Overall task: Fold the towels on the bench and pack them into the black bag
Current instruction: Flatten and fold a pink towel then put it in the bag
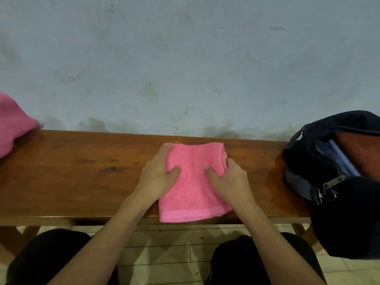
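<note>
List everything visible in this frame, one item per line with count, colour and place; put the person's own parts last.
folded towel: 1, pink, middle of bench, near edge hanging over the front
second towel: 1, pink, unfolded heap at left end
black bag: 1, black, open, right end of bench, cloth inside
bench: 1, brown wood, against wall
wall: 1, stained grey-blue, behind
floor: pale tiles, below
left hand: on towel's left edge, fingers holding it
right hand: on towel's right edge, fingers holding it
</note>
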`<state>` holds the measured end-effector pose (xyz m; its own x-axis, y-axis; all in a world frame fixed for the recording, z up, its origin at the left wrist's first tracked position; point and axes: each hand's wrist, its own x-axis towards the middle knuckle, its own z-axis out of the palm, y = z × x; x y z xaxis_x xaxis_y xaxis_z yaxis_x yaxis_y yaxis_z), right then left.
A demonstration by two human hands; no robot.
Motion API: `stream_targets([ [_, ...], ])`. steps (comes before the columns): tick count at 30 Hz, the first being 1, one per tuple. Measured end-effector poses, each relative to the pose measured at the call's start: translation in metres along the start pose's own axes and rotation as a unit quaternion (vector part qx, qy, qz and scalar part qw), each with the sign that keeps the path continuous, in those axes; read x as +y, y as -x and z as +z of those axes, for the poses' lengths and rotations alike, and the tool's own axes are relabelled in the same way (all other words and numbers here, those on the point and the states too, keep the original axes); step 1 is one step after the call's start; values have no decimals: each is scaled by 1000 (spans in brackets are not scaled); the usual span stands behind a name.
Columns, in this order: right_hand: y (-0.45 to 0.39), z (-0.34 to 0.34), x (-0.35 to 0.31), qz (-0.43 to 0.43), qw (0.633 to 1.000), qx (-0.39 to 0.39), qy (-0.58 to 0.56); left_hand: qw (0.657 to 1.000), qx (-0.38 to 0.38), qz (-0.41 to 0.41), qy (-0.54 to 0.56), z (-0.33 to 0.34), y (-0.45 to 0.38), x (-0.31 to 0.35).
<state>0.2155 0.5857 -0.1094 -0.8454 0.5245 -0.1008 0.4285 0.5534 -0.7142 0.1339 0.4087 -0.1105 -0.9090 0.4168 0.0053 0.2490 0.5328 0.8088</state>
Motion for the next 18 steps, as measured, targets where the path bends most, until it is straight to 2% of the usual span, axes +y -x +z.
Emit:
stream_targets([
  [3, -1, -5, -2, -9, 999, 12, -44, 994, -43, -3, 104, 1, 1, 1],
  [7, 2, -11, 0, -53, 994, 42, -88, 972, -105, -86, 194, 2, 2, 7],
  [9, 4, -16, 2, -90, 992, 47, -73, 972, -100, -97, 192, 4, 2, 15],
  [14, -1, -38, 5, -129, 988, 72, -49, 978, -56, -53, 193, 8, 4, 46],
  [18, -1, -86, 2, -148, 986, 79, -18, 970, -47, -11, 236, 29, 0, 92],
])
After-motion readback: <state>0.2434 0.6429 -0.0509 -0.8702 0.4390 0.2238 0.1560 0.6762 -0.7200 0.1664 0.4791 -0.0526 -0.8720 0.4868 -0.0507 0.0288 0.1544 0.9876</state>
